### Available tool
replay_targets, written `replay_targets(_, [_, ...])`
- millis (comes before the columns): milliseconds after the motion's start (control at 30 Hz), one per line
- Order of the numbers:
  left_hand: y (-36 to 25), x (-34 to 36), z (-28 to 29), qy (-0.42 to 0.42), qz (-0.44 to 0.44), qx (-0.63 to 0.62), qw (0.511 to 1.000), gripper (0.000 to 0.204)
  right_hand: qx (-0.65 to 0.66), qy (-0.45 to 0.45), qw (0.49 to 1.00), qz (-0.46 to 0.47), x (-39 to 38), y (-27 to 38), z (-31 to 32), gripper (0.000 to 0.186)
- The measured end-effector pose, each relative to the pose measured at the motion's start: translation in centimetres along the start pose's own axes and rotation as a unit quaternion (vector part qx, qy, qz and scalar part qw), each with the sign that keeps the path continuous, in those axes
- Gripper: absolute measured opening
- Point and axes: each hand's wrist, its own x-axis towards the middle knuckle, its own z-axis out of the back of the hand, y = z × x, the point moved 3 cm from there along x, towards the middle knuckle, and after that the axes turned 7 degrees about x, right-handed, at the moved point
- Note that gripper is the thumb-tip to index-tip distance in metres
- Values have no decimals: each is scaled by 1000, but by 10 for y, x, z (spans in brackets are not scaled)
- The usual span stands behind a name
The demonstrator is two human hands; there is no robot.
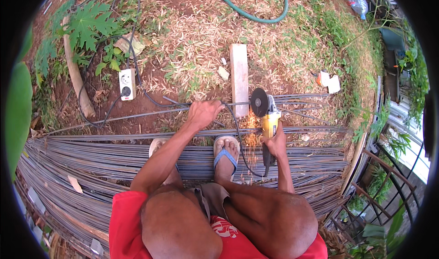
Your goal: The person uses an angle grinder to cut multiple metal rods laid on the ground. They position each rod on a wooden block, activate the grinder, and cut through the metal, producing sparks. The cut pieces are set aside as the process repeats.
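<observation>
My right hand [275, 143] is closed around the body of a yellow and black angle grinder [270, 124]. The grinder's dark disc [259, 104] meets a thin steel rod just right of a wooden block [239, 76]. Orange sparks [252, 133] stream from there down toward my feet. Further left, my left hand [204, 114] is wrapped over the steel rod [160, 114], pressing it down beside the block. The rod crosses the block near its lower end. A black cord [240, 142] runs from the grinder's rear and loops up past my left hand.
Many long steel rods [82, 160] lie under my sandalled feet [226, 156]. A white power strip [127, 84] with a black plug lies at left, near a branch [77, 71]. A green hose [256, 18] curves at the far side. White pieces [334, 83] lie at right.
</observation>
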Motion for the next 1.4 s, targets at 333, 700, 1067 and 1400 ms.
replay_targets(333, [3, 5, 0, -35, -5, -1, 999, 31, 36, 9, 999, -6, -2, -8, 0, 68])
replay_targets(700, [-1, 10, -6, -4, -2, -14, 1000, 34, -32, -13, 999, -20, 7, -11, 4, 76])
replay_targets(1067, [4, 4, -3, -30, -15, -15, 999, 33, 7, 37, 999, 17, 2, -13, 4, 80])
replay_targets(1400, [4, 5, -4, -51, -25, -14, 998, 34, -1, 22, 999, 36, 15, -9, 3, 84])
